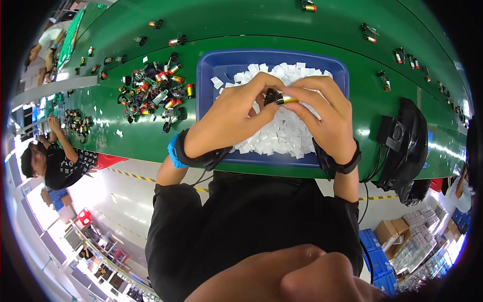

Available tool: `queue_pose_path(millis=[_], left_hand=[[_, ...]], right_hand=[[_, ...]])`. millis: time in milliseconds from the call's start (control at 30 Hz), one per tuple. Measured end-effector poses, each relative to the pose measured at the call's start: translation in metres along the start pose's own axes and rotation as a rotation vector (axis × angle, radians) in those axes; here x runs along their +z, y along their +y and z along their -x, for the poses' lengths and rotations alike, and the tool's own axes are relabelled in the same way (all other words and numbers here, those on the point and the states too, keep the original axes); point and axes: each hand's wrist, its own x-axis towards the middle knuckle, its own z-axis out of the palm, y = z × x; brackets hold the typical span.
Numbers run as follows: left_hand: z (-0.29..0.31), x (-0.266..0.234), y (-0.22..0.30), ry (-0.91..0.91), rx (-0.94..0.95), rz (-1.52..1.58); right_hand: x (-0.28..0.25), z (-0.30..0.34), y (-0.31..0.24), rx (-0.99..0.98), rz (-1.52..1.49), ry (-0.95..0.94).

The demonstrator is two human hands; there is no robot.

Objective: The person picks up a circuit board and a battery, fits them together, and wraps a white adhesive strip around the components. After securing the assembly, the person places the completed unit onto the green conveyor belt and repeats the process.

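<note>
In front of me, my left hand (234, 110) and my right hand (329, 116) meet over a blue tray (202, 83). Between their fingertips is a small cylindrical part (287, 99) with a gold body and a black end. My left thumb and fingers pinch its dark end, while my right fingers close on the gold side. Fingers hide some of the part. Beneath both hands, many small white square pieces (287, 132) lie heaped in the tray. Both wrists wear black bands, and a blue band also circles the left one.
Left of the tray, a pile of small red, gold and black cylindrical parts (156, 90) covers the green table (226, 27). More lie along the far strip and at right. A black bag (407, 146) and a black box (391, 133) rest at right. Another person (55, 161) works at far left.
</note>
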Motion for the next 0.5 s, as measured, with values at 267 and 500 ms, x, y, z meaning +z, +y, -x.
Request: queue_pose_path(millis=[267, 500], left_hand=[[-0.002, 0.006, -0.014, 0.003, 0.082, 0.1], [-0.013, -0.011, -0.014, -0.293, -0.431, 1.006]], right_hand=[[0.004, 0.005, -0.001, -0.03, 0.024, -0.029], [0.0, 0.0, -0.01, -0.156, 0.086, 0.007]])
